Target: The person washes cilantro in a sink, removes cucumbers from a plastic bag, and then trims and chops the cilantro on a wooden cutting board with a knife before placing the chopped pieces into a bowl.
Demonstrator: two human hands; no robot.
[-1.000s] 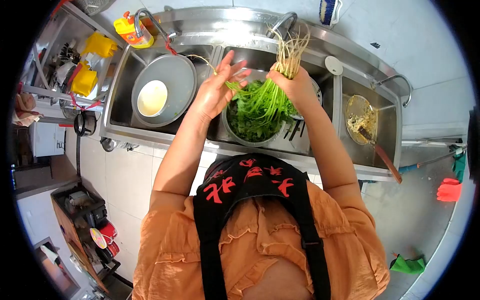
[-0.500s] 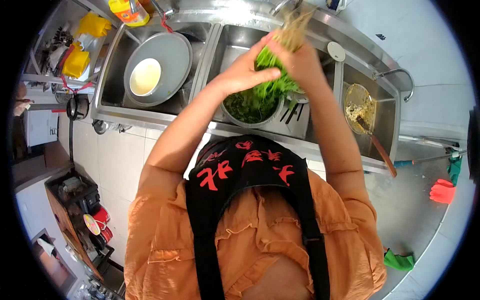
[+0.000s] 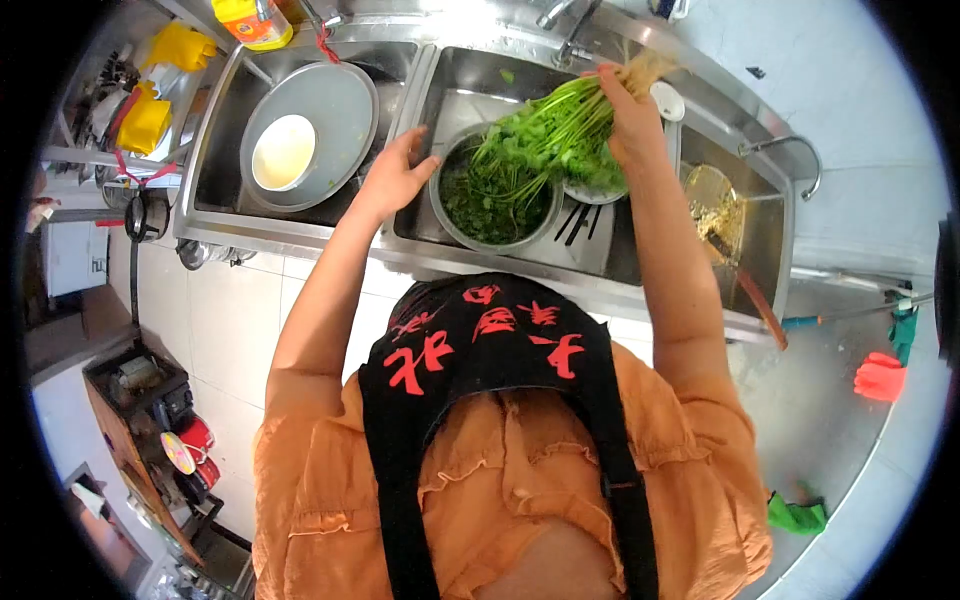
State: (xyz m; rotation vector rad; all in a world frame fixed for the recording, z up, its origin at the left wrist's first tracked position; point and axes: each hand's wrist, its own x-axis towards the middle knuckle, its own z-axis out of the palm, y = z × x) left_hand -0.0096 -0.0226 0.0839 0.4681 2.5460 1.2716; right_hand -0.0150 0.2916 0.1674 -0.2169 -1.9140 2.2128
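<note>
My right hand (image 3: 634, 122) is closed around the root end of a bunch of cilantro (image 3: 560, 125), with pale roots sticking out past the fingers. Its green stems and leaves spread leftward, over a round metal pot (image 3: 437, 212). Dark wet greens (image 3: 490, 210) fill that pot, which stands in the middle sink basin. To the left of the pot, my left hand (image 3: 396, 178) is empty, fingers apart, above the divider between the basins. A bowl partly hidden under the cilantro sits by the pot's right side.
In the left basin, a cream bowl (image 3: 284, 153) rests on a large grey lid or basin (image 3: 350, 110). The right basin holds a strainer of food scraps (image 3: 715, 205) and a wooden-handled tool (image 3: 762, 308). Faucets (image 3: 800, 170) line the back; a yellow detergent bottle (image 3: 250, 22) stands back left.
My left hand has let go of the cilantro and moved left, opening. The right hand has shifted right and up a little, and the bunch now lies sideways over the pot.
</note>
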